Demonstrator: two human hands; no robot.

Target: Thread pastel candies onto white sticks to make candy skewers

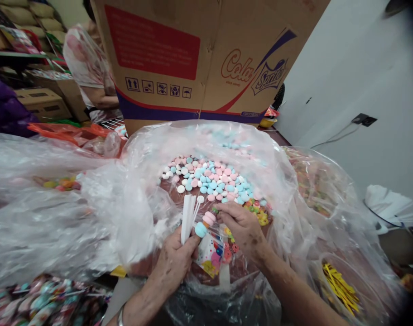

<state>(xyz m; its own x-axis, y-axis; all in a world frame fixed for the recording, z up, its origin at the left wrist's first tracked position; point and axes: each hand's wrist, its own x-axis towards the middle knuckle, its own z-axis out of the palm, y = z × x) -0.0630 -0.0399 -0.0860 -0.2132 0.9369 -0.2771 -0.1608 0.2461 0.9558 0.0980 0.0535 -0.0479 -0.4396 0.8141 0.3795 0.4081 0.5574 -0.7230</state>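
My left hand (174, 260) grips a bundle of white sticks (188, 217) upright, together with a small clear packet (209, 251) printed with coloured dots, at the near rim of a large clear plastic bag (138, 199). Pink and blue candies sit at the packet's mouth, just beside the sticks. My right hand (242, 226) has its fingers curled down onto the sweets at the packet's opening; I cannot tell whether they pinch a piece or only touch the pile.

Inside the bag lies a heap of round candies (209, 179) in pink, pale blue and white, spread from the middle toward the far rim. A smaller cluster of yellow, green and orange sweets (259, 210) lies just beside my right knuckles.

Behind the bag stands a cardboard box (206, 59) printed with "Cola" in red script and "Sprite" in purple, a red panel of unreadable text, and a row of handling symbols including up-arrows and an umbrella.

To the right, a second clear bag (328, 181) holds mixed sweets, and yellow strips (338, 285) lie in a bag at the near right corner. More plastic (33, 203) billows at the left over coloured candies. A person in a floral top (86, 59) stands at the far left, behind the box.
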